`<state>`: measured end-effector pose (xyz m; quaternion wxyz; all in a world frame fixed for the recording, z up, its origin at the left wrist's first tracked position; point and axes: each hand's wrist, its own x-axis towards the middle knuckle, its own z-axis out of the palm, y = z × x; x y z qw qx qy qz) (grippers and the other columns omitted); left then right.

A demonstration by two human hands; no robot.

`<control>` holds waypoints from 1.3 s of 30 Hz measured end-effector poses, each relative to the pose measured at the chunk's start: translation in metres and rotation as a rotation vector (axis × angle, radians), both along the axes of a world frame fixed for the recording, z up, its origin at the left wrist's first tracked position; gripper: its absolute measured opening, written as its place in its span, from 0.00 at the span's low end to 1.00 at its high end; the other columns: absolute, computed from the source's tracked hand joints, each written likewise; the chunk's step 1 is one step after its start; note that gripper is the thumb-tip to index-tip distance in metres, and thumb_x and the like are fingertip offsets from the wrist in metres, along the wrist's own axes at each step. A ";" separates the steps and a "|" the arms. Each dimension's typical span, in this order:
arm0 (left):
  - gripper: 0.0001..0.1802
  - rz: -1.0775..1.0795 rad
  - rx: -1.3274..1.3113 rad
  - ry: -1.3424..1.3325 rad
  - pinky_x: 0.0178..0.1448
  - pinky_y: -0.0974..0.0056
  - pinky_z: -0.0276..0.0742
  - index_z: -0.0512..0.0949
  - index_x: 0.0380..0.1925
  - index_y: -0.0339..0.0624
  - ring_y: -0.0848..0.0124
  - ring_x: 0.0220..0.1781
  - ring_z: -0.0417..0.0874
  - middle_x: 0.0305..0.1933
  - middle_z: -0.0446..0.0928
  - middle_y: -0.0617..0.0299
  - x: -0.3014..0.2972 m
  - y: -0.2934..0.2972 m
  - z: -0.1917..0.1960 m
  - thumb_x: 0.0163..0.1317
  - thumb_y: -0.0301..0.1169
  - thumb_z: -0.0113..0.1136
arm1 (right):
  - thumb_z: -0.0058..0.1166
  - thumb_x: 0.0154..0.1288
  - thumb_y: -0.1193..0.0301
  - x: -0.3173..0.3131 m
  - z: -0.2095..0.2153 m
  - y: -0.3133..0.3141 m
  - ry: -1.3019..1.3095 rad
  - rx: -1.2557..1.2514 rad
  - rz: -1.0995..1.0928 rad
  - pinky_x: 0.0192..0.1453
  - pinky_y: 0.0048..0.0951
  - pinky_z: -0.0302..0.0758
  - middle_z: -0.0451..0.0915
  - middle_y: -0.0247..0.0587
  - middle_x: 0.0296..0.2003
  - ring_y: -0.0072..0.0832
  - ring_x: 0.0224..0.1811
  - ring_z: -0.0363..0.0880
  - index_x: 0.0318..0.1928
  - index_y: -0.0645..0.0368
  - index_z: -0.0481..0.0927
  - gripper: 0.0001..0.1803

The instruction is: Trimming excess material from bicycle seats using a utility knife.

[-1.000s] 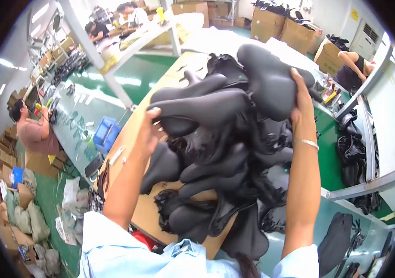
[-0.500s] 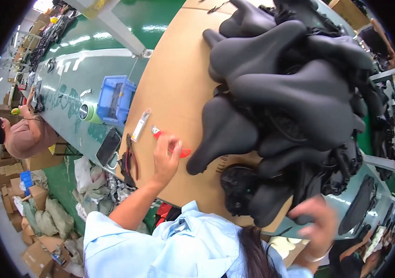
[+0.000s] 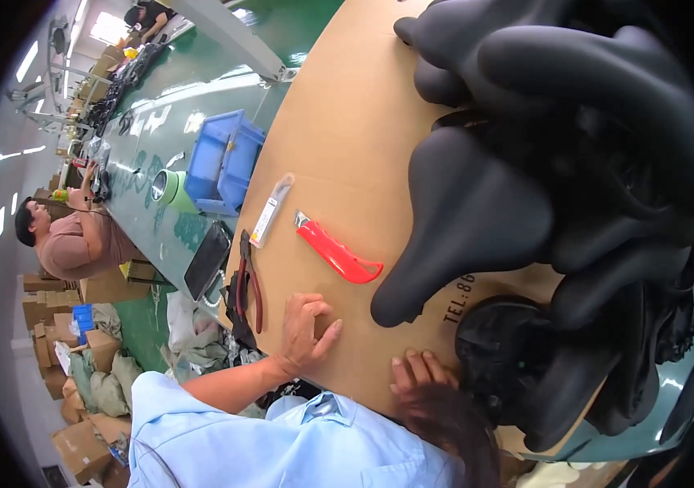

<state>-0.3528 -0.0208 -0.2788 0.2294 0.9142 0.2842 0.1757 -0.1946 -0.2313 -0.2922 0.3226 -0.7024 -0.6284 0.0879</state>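
Observation:
My left hand [image 3: 308,335] rests on the brown cardboard sheet [image 3: 335,122] near its front edge, fingers loosely curled, thumb apart, nothing in it. Just beyond lies a red utility knife [image 3: 339,254], blade end pointing away to the left, untouched. My right hand [image 3: 422,372] lies on the cardboard with its fingers apart; dark hair covers the back of it. Right of the knife, a black bicycle saddle [image 3: 473,211] points its nose toward me, part of a big pile of black saddles [image 3: 607,73]. An upturned saddle [image 3: 503,346] shows its underside next to my right hand.
Left of the knife are a clear narrow packet [image 3: 270,213], dark-red-handled pliers [image 3: 248,285] and a phone [image 3: 208,259]. Beyond stand a blue bin [image 3: 221,159] and a green cup [image 3: 169,189]. A metal post [image 3: 241,41] rises at the table. A person [image 3: 78,236] sits farther left.
My left hand has let go of the red utility knife and drawn back toward me. My right hand has come from the right side onto the cardboard. The view has shifted.

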 end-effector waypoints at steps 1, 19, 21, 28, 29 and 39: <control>0.16 0.014 -0.059 -0.048 0.51 0.55 0.65 0.70 0.41 0.40 0.54 0.44 0.71 0.43 0.70 0.49 -0.002 -0.002 0.001 0.54 0.28 0.64 | 0.57 0.62 0.65 -0.001 0.000 0.004 -0.129 -0.009 -0.043 0.55 0.36 0.71 0.75 0.39 0.53 0.39 0.56 0.73 0.55 0.51 0.75 0.20; 0.15 0.529 0.022 -0.141 0.54 0.51 0.73 0.77 0.41 0.45 0.46 0.49 0.74 0.54 0.62 0.42 0.077 0.041 0.012 0.56 0.39 0.63 | 0.55 0.62 0.67 -0.030 0.024 0.005 -0.304 0.037 -0.127 0.59 0.41 0.64 0.74 0.42 0.53 0.39 0.60 0.68 0.54 0.56 0.75 0.19; 0.11 0.484 -0.021 -0.148 0.52 0.49 0.73 0.73 0.37 0.41 0.49 0.49 0.74 0.49 0.63 0.44 0.067 0.038 0.021 0.52 0.26 0.58 | 0.55 0.61 0.67 -0.030 0.023 0.003 -0.292 0.062 -0.133 0.60 0.41 0.64 0.74 0.41 0.53 0.39 0.59 0.69 0.53 0.56 0.76 0.19; 0.18 -0.095 -1.152 -0.898 0.52 0.65 0.77 0.59 0.52 0.42 0.66 0.53 0.77 0.56 0.66 0.51 0.029 -0.036 0.016 0.63 0.20 0.44 | 0.46 0.73 0.62 -0.041 0.017 0.024 0.717 0.098 -0.139 0.53 0.29 0.70 0.75 0.41 0.50 0.30 0.51 0.74 0.56 0.59 0.74 0.18; 0.20 -0.195 -1.192 -0.929 0.58 0.63 0.76 0.56 0.54 0.42 0.64 0.58 0.76 0.56 0.66 0.51 0.031 -0.052 0.020 0.62 0.19 0.43 | 0.42 0.76 0.61 -0.048 0.016 0.031 1.095 0.079 -0.069 0.52 0.27 0.71 0.76 0.40 0.48 0.26 0.49 0.75 0.58 0.60 0.72 0.19; 0.47 0.023 -0.093 -0.310 0.62 0.52 0.69 0.56 0.64 0.30 0.49 0.62 0.71 0.61 0.66 0.41 0.096 -0.019 0.014 0.55 0.48 0.65 | 0.45 0.74 0.57 -0.066 0.049 0.005 1.266 0.666 -0.586 0.27 0.20 0.73 0.73 0.33 0.26 0.21 0.24 0.73 0.56 0.54 0.66 0.18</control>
